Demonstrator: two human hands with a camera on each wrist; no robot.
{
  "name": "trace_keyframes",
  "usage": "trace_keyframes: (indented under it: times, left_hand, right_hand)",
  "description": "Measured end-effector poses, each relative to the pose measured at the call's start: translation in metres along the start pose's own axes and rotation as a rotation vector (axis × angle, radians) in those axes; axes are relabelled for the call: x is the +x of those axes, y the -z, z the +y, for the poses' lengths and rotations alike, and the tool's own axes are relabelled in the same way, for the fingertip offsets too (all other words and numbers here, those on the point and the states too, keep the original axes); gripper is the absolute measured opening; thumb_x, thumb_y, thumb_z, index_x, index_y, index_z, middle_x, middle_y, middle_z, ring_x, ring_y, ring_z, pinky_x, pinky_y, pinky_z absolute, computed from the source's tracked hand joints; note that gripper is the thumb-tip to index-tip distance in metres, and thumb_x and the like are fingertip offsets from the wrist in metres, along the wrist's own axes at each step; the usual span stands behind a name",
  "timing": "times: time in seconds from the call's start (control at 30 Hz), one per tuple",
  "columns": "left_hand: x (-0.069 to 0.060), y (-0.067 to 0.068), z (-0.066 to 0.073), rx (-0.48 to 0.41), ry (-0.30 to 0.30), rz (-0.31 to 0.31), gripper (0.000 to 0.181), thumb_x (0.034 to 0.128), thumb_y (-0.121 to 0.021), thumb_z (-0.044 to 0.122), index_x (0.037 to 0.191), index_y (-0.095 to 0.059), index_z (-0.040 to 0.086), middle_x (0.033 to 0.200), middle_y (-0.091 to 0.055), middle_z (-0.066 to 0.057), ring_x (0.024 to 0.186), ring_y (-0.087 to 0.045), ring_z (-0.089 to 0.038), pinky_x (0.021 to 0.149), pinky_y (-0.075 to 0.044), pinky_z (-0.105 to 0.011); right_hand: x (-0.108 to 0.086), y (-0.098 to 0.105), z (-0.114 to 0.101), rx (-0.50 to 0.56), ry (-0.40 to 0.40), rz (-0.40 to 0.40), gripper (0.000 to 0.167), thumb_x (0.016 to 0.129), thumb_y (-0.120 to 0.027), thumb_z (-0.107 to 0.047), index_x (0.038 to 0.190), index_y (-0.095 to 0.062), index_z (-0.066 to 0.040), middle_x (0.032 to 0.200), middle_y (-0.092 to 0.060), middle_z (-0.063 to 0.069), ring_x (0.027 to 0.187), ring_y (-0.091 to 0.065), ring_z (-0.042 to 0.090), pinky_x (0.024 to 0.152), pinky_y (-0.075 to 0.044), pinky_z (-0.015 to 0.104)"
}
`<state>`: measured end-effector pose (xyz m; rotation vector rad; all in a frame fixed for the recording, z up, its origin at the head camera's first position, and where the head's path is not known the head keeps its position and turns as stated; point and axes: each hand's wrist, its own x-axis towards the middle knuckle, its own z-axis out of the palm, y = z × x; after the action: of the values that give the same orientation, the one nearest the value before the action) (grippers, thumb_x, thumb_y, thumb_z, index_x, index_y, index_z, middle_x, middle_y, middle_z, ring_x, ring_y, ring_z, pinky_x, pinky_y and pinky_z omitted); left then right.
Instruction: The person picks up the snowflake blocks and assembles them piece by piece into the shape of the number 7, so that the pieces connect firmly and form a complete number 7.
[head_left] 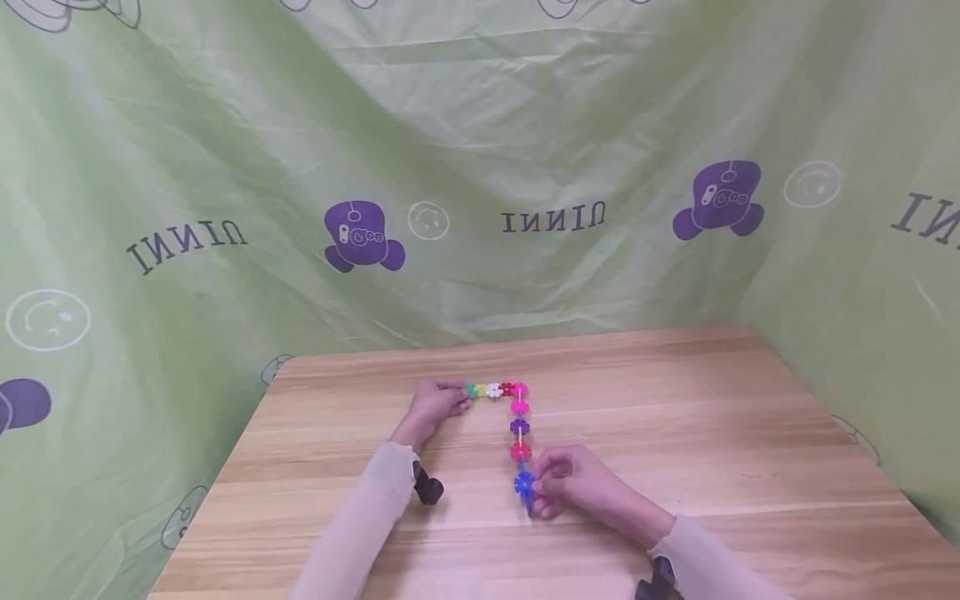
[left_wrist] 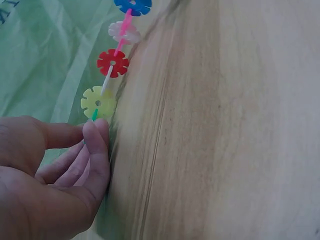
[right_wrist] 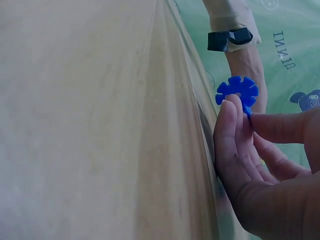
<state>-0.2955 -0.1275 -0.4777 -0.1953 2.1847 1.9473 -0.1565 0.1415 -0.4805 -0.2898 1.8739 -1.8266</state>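
A chain of interlocking plastic snowflake discs runs between my two hands, bent at a pink disc point(head_left: 520, 389) into a corner. At its far left end my left hand point(head_left: 437, 401) pinches a green disc point(head_left: 470, 390) between thumb and fingers. Beside that, a yellow disc point(left_wrist: 89, 103), a white link and a red disc point(left_wrist: 104, 64) show in the left wrist view. Nearer me, below a purple disc point(head_left: 514, 427), my right hand point(head_left: 576, 485) pinches the blue end of the chain. A notched blue disc point(right_wrist: 231, 89) stands above those fingertips in the right wrist view.
The wood-grain table point(head_left: 660, 400) lies under both hands. Behind it and at its sides hangs a green printed curtain point(head_left: 465, 283). A black wrist device point(head_left: 429, 485) sits on the left wrist, another point(head_left: 657, 578) on the right.
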Motion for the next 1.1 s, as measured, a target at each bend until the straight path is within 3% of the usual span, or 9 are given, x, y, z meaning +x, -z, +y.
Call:
trace_keyframes:
  times: [0.27,0.5,0.77,1.1]
  left_hand:
    - [0.002,-0.009,0.002,0.106,-0.051,0.021,0.032,0.0949,-0.067,-0.005,0.126,-0.066,-0.012,0.094,-0.077,-0.016,0.074,-0.071,-0.011,0.069,-0.063,-0.021]
    - [0.005,-0.01,-0.002,0.144,-0.077,0.03,0.032,0.0953,-0.069,-0.003,0.126,-0.067,-0.009,0.102,-0.078,-0.025,0.076,-0.072,-0.014,0.066,-0.063,-0.023]
    - [0.006,-0.013,-0.003,0.18,-0.091,0.031,0.032,0.0959,-0.07,0.001,0.127,-0.069,-0.006,0.092,-0.078,-0.015,0.069,-0.067,-0.012,0.06,-0.059,-0.022]
    - [0.002,-0.017,0.0,0.23,-0.117,0.049,0.029,0.0951,-0.07,0.001,0.124,-0.07,-0.005,0.097,-0.077,-0.016,0.068,-0.066,-0.012,0.061,-0.059,-0.023]
  right_hand:
    - [-0.004,0.009,-0.005,-0.047,-0.045,0.014,0.017,0.095,-0.066,0.001,0.11,-0.064,0.009,0.092,-0.074,0.016,0.075,-0.074,0.02,0.074,-0.067,0.036]
    - [-0.003,0.014,-0.005,-0.097,-0.062,0.017,0.017,0.094,-0.064,0.003,0.11,-0.064,0.01,0.088,-0.075,0.015,0.07,-0.073,0.018,0.068,-0.067,0.035]
    - [-0.006,0.017,-0.006,-0.11,-0.083,0.033,0.018,0.094,-0.065,0.003,0.11,-0.065,0.01,0.086,-0.076,0.015,0.068,-0.073,0.017,0.065,-0.066,0.032]
    - [-0.008,0.019,-0.008,-0.132,-0.095,0.045,0.02,0.092,-0.067,0.004,0.11,-0.065,0.012,0.086,-0.076,0.015,0.066,-0.072,0.015,0.059,-0.063,0.027]
